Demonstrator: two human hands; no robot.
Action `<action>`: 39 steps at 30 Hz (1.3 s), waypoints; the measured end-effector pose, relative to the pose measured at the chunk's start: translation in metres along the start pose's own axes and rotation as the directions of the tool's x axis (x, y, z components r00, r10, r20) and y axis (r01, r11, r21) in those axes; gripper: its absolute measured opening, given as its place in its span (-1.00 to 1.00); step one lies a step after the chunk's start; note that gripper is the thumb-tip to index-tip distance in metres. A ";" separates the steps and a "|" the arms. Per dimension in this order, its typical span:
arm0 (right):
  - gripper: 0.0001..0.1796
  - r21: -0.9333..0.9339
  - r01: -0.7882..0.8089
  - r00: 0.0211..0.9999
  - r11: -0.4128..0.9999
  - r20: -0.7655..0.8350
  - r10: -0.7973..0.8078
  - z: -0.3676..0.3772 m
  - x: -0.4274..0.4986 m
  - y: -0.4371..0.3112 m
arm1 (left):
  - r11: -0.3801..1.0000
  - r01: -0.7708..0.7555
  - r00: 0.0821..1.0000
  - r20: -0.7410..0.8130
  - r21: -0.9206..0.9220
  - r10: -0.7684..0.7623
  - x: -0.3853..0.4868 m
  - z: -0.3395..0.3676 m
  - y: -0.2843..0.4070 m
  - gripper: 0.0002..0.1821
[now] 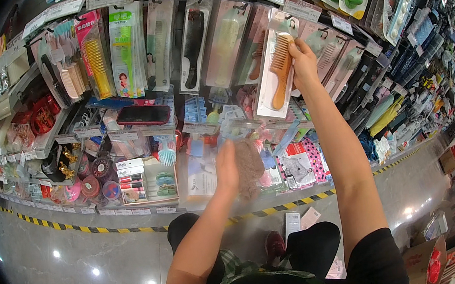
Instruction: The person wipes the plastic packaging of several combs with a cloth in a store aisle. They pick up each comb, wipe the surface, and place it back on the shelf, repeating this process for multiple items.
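A packaged wooden comb (281, 70) is pinched at its right edge by my right hand (304, 61), in front of the row of hanging combs. Beneath that row, my left hand (226, 168) is blurred and seen edge-on. A fluffy brown cloth-like thing (250, 167) lies against or just beside its right side; whether the hand grips it cannot be told. Left of the wooden comb hang a packaged black comb (193, 47), a pale yellow-green comb (225, 41) and a bright green comb (124, 47).
A dark phone (144, 115) with a red edge lies on the lower goods at left. Clear boxes with hair ties (165, 182) stand below it. Black-and-yellow floor tape (92, 231) runs along the shelf's foot. Flat packages (292, 223) lie by my shoe; cardboard boxes (424, 260) stand at lower right.
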State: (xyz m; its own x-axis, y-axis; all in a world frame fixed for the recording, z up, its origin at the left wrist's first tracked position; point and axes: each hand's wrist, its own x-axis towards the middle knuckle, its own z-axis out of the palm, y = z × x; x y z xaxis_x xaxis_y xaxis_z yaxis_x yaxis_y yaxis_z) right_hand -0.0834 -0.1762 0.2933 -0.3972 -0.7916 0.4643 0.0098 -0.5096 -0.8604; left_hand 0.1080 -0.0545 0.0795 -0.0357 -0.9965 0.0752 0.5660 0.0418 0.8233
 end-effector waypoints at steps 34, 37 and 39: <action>-0.92 -0.007 -0.865 0.336 0.502 -0.752 0.568 -0.531 -0.447 0.156 | 0.553 -0.316 0.913 0.406 0.771 -0.044 -0.016 0.007 -0.018 -0.65; -0.83 0.120 -0.919 0.125 0.375 -0.813 0.568 -0.533 -0.582 0.207 | 0.413 -0.419 0.875 0.481 0.809 -0.054 -0.026 0.015 -0.017 -0.66; -0.85 -0.040 -0.982 0.124 0.187 -0.879 0.461 -0.605 -0.748 0.203 | 0.473 -0.440 0.815 0.561 0.763 -0.148 -0.025 0.034 -0.057 -0.67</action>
State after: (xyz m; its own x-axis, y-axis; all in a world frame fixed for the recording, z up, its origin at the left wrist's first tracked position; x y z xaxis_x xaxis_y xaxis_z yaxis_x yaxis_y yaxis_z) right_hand -0.3397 0.5161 -0.3557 -0.8511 -0.0362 -0.5237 0.3549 0.6955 -0.6248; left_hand 0.0483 -0.0297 0.0495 -0.5746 -0.7775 0.2554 -0.3451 0.5132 0.7858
